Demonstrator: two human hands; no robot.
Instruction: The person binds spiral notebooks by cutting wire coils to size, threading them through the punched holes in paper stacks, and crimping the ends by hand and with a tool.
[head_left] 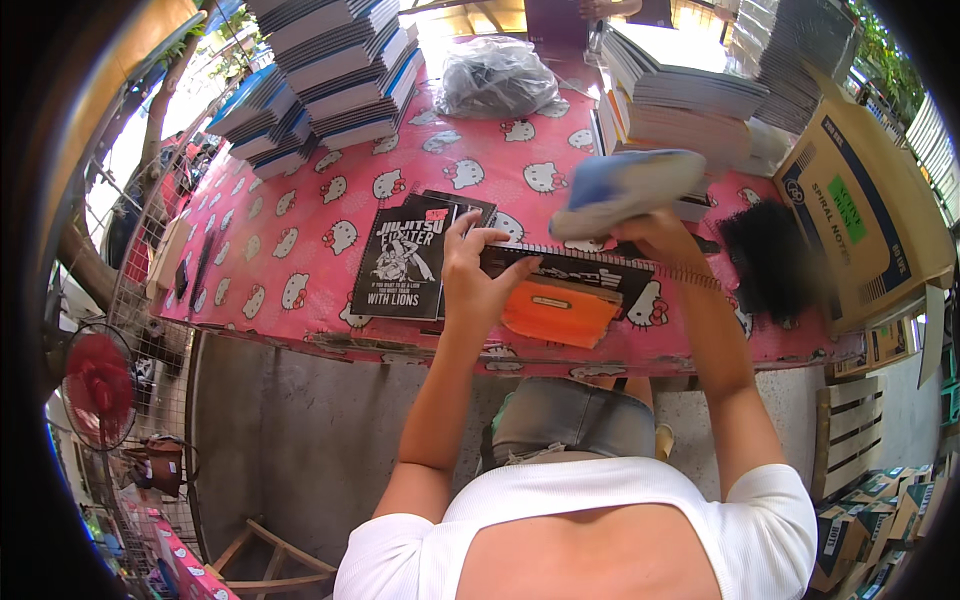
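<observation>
At the far left a red fan (98, 387) stands by a wire fence (165, 345), with a brown bag (160, 468) hanging below. A concrete floor (300, 430) shows under the table (300, 322), whose pink cover bears white cat faces. On it, left to right, stand book stacks (345, 85), a pile of black notepads (395, 275), a clear plastic bag (497, 80), an orange book (560, 312) and further stacks (680, 95). A black bristly thing (768, 262) lies beside an open carton (860, 215) at the right; a slatted bench (848, 440) is below.

The left hand (470, 265) grasps a black spiral notebook (575, 266) by its left end, thumb on the near face. The notebook is tipped up just behind the orange book, near the table's front edge. Its long axis runs left to right, dropping slightly rightward, coil uppermost. The right hand (655, 235), above its right half, grips a blue-and-white cloth (630, 188).

The left fingers' far-side contact is hidden, as are most right fingertips. The cloth is smeared by motion, its folds unreadable; the bristly thing is blurred too. The left stacks are cut off above.
</observation>
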